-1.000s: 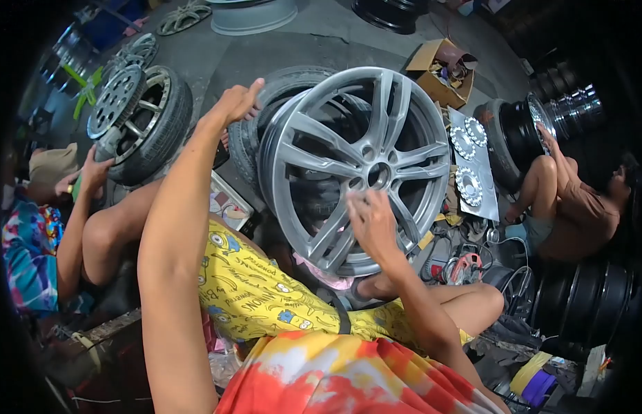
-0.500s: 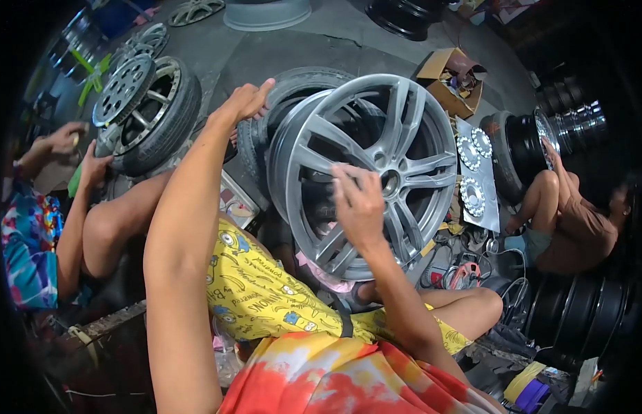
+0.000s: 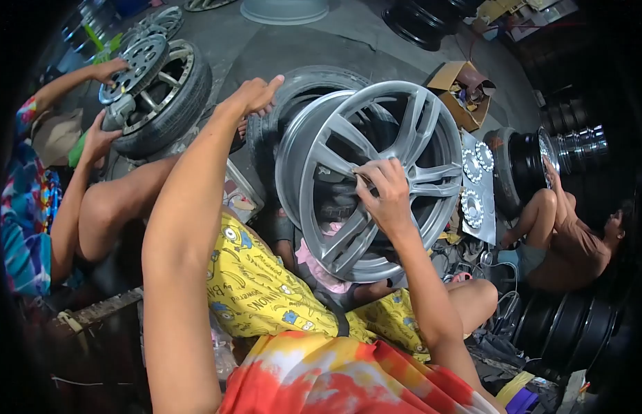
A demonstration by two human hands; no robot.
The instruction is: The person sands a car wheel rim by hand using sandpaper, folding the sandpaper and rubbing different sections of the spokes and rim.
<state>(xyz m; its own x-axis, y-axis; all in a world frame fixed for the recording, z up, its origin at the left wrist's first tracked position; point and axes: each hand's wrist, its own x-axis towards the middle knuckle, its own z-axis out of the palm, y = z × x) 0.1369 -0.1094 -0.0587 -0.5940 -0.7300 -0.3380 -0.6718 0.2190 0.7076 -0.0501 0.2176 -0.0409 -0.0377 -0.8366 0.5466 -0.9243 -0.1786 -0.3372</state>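
Observation:
A grey multi-spoke alloy wheel rim [image 3: 310, 228] stands tilted in front of me, its spoked face towards me. My right hand [image 3: 388, 193] is at a left-hand spoke near the hub, fingers bent and pinched together. A small dark bit shows at the fingertips, too small to name. My left arm reaches forward, and my left hand [image 3: 255, 95] is beyond the rim's upper left side, apart from its face. Its thumb or a finger sticks out and the others are loosely bent, with nothing seen in them. A tyre [image 3: 317, 74] lies behind the rim.
At left, a co-worker's hands hold a grey power tool [image 3: 119, 112] and a holed disc [image 3: 133, 63] by a tyred wheel [image 3: 197, 86]. A cardboard box [image 3: 466, 110] and a sheet with silver caps [image 3: 478, 214] are at right. Another person sits by a black rim [image 3: 527, 155].
My right hand's fingers have gone from outstretched and blurred to bent and pinched at the spoke. The view has shifted slightly. The left co-worker's raised hand has come onto the holed disc.

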